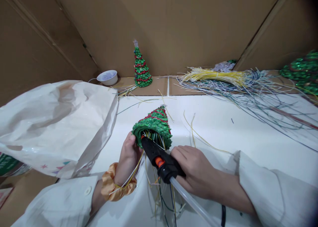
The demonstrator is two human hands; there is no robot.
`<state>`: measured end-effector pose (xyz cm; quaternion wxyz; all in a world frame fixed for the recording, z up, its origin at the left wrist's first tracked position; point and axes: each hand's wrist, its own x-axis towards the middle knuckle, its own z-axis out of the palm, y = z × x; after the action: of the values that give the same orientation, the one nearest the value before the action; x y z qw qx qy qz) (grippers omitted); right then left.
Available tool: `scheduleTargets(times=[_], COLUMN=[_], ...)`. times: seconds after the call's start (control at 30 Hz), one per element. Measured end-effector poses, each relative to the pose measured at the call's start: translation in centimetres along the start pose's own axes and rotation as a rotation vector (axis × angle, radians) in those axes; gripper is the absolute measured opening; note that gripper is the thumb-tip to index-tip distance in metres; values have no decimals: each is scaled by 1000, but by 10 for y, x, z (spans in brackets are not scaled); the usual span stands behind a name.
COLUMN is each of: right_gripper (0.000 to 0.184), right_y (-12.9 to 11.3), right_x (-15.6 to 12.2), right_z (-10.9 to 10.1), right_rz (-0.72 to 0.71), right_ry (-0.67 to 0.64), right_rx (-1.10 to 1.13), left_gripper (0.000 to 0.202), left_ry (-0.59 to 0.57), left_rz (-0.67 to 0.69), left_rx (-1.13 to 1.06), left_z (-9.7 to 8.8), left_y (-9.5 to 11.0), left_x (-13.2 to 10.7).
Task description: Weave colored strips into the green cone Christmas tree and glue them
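My left hand (128,157) grips a small green glittery Christmas tree cone (155,124) with red trim, tipped so its hollow base faces me, with thin wires hanging out of it. My right hand (192,169) is wrapped round a black glue gun (159,157) with an orange trigger and a clear glue stick (191,202) at the back. The gun's nozzle pokes into the cone's open base. An orange scrunchie sits on my left wrist. Both sleeves are white.
A large white plastic bag (57,124) lies at the left. A finished small tree (141,69) and a white bowl (107,77) stand at the back against cardboard walls. Bundles of yellow, white and blue wires (223,78) spread across the back right, beside more green glittery pieces (301,71).
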<state>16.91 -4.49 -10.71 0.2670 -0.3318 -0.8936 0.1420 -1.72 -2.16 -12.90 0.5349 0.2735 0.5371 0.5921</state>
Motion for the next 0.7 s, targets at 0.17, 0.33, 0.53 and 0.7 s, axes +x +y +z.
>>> scheduleTargets(times=[0.17, 0.33, 0.53, 0.7], right_gripper=[6, 8, 15, 18], right_y=[-1, -2, -5, -5], right_x=[0, 0, -2, -2], right_z=[-1, -1, -1, 0], right_rz=[12, 13, 1, -2], right_ry=[-7, 0, 9, 11], right_rx=[14, 4, -69, -123], left_gripper=[38, 40, 38, 34], left_ry=[22, 18, -5, -15], left_rz=[22, 17, 51, 32], left_rx=[14, 9, -27, -60], left_z=[2, 6, 8, 4], left_y=[2, 5, 3, 1], left_x=[-1, -3, 0, 1])
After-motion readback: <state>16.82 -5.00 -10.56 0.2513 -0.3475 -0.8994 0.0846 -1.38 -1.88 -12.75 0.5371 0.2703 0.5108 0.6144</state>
